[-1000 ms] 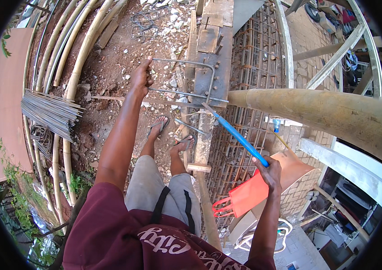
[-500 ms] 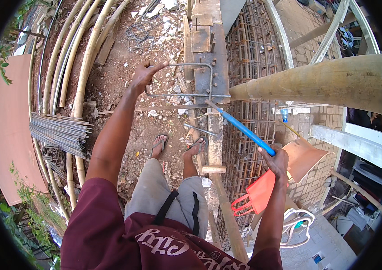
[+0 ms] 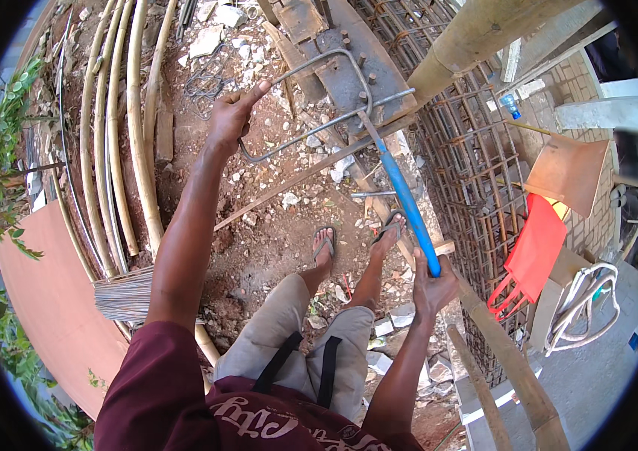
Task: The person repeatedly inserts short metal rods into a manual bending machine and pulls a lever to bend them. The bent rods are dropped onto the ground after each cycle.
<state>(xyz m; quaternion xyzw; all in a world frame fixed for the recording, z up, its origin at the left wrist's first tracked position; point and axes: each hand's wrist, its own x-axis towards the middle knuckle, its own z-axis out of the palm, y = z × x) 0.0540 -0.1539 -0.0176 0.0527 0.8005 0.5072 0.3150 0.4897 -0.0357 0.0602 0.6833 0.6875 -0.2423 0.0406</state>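
Observation:
A steel rod bent into a rectangular stirrup (image 3: 306, 129) lies over a metal bending plate (image 3: 343, 86) with several upright pegs. My left hand (image 3: 232, 120) is closed round the stirrup's left side, away from the plate. One straight end of the rod sticks out past the plate's right edge. My right hand (image 3: 434, 287) is wrapped round the lower end of a rebar bending lever (image 3: 407, 201) with a blue sleeve. The lever's bare metal tip meets the stirrup's lower right corner beside a peg. How the tip grips the rod is too small to tell.
A long rebar cage (image 3: 477, 161) runs along the right. Bamboo poles (image 3: 142, 113) and a bundle of thin rods (image 3: 125, 295) lie at left. A thick bamboo post (image 3: 477, 41) crosses the upper right. A red bag (image 3: 535, 252) hangs at right. Stones litter the ground.
The view has turned, so the plate and stirrup now look tilted. My right hand has swung the lever's blue end in toward my body. My left hand keeps hold of the stirrup.

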